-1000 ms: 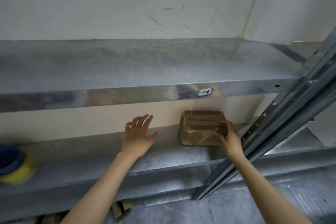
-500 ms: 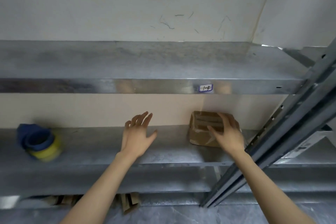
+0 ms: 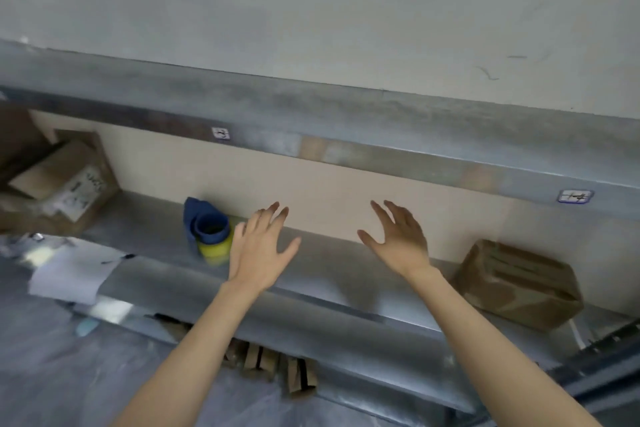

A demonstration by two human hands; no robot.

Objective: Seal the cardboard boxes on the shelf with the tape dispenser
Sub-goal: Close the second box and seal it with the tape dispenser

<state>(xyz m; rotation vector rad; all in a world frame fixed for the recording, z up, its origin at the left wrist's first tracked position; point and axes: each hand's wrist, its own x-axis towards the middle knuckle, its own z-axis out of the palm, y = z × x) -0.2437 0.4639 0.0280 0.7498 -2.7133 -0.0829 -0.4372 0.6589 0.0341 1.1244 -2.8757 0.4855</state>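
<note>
From the head camera, looking down along both forearms. Blue-and-yellow tape dispenser upright on the metal shelf, just beside the left hand, partly hidden behind that hand's outer edge. Likely parked mid-shelf to stay within reach of boxes on either side. Small cardboard box at the far right of the same shelf, well apart from the right hand. Larger cardboard box at the far left, tilted. Both hands palms down, fingers straight and spread wide, gripping nothing, hovering above the shelf's front. Left nearest the dispenser, so probably the one to take it. Tape on either box: cannot tell through the blur.
</note>
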